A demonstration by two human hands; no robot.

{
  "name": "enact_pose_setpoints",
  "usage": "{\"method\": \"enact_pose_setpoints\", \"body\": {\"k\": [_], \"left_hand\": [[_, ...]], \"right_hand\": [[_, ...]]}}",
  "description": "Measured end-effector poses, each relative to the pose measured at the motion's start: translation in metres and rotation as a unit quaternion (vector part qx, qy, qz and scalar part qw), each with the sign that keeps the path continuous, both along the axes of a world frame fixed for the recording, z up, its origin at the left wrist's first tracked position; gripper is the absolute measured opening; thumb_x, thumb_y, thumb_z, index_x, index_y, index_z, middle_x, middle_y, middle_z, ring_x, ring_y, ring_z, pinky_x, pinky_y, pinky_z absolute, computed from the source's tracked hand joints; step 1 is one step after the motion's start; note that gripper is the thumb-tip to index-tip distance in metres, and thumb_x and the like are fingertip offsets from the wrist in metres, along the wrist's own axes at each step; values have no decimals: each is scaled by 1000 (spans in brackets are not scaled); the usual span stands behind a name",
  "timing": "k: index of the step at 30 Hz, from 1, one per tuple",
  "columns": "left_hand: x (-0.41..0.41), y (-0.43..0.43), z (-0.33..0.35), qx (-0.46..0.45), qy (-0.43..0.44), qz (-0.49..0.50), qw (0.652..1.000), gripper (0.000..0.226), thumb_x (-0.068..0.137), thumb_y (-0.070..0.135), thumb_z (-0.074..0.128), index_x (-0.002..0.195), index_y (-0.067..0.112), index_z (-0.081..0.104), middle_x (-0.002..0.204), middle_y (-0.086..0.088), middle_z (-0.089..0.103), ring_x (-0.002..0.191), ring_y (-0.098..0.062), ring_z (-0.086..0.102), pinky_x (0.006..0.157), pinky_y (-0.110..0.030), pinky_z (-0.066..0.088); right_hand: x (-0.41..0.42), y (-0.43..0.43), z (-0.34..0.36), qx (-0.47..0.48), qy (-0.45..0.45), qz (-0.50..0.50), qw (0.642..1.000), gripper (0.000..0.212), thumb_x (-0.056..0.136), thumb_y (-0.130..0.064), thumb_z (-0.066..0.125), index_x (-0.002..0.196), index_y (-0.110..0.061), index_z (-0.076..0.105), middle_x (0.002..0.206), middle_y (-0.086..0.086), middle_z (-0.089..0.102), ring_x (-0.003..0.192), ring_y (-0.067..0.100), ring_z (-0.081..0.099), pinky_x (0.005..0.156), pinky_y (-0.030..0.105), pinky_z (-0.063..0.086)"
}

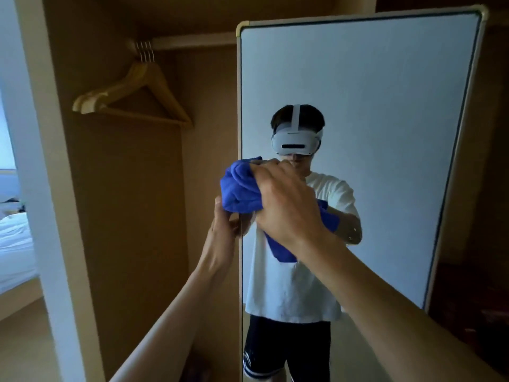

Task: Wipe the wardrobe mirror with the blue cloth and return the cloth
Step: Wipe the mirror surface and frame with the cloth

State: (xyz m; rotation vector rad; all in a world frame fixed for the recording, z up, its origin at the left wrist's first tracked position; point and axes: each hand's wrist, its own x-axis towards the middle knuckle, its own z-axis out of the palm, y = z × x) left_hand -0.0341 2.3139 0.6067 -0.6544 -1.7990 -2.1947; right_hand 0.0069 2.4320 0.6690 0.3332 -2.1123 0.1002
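Observation:
The tall wardrobe mirror (371, 92) fills the right half of the view in a pale frame. A bunched blue cloth (241, 188) is held up in front of its left edge at about mid-height. My right hand (286, 202) grips the cloth from the right, fingers curled over its top. My left hand (224, 224) holds the cloth's lower left part from underneath. A tail of the cloth hangs below my right wrist. Whether the cloth touches the glass cannot be told. The mirror reflects a person in a headset and white shirt.
Left of the mirror is the open wardrobe bay with several wooden hangers (132, 97) on a rail (192, 41). A white wall edge (35, 161) stands at far left, with a bed (13, 244) beyond it. Dark wood panels lie right of the mirror.

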Motion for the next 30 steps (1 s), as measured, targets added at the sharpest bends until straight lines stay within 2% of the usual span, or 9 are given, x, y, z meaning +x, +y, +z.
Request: {"method": "enact_pose_setpoints", "body": {"k": [3,5,8,12,16,20,23,26,30], "left_hand": [[-10,-7,-16,-64,20,-4,998,61,106,62,12,151,38,46,138,7,64,129,-17,61,111,-40,44],[-9,-9,-33,-89,22,-20,996,63,102,70,12,158,46,32,154,8,52,138,-15,53,117,-42,38],[0,-7,-52,-107,22,-29,994,62,102,65,9,159,47,23,164,11,38,147,-11,42,124,-42,29],[4,-6,-68,-88,4,-36,995,61,102,64,8,156,50,30,160,11,46,143,-5,47,115,-26,34],[7,-7,-86,-55,-42,-30,997,62,103,62,11,157,43,35,155,9,51,141,-7,49,122,-41,37],[12,-10,-92,-50,-51,-43,997,60,108,52,9,159,34,34,155,6,51,143,-7,47,123,-40,35],[14,-12,-91,-77,-49,-50,995,64,103,57,8,158,37,34,140,14,62,123,4,61,105,-22,51],[14,-15,-90,-90,-49,-59,993,64,103,59,5,159,40,28,144,22,50,107,20,60,82,-2,48],[15,-15,-94,-84,-54,-44,994,67,100,65,6,157,44,34,152,15,51,132,0,53,113,-27,41]], "right_hand": [[14,27,12,38,25,2,999,52,73,0,64,123,-15,61,109,2,66,105,30,57,75,33,41],[21,40,15,79,53,-29,995,56,68,4,65,122,-12,64,105,4,67,96,31,57,69,32,32],[23,42,6,144,58,-66,986,58,74,0,53,132,-10,59,113,10,66,97,35,55,74,43,40],[19,30,-43,228,39,-99,968,60,84,-7,26,138,-12,51,123,13,61,105,36,53,86,49,41],[19,17,-111,272,-1,-95,957,58,90,-3,22,136,-11,57,122,13,64,104,33,60,82,46,48],[24,17,-127,281,-6,-85,956,54,94,-4,26,132,-11,63,121,12,67,101,32,64,80,44,51],[23,16,-103,238,26,-95,966,51,93,-4,28,133,-9,59,115,14,66,96,34,61,77,46,48],[16,21,-65,203,64,-123,969,49,89,-5,43,136,-9,53,118,15,63,100,36,55,81,47,43],[11,18,-80,221,80,-107,966,48,94,-4,32,137,-10,53,119,14,63,99,35,56,81,47,45]]}}
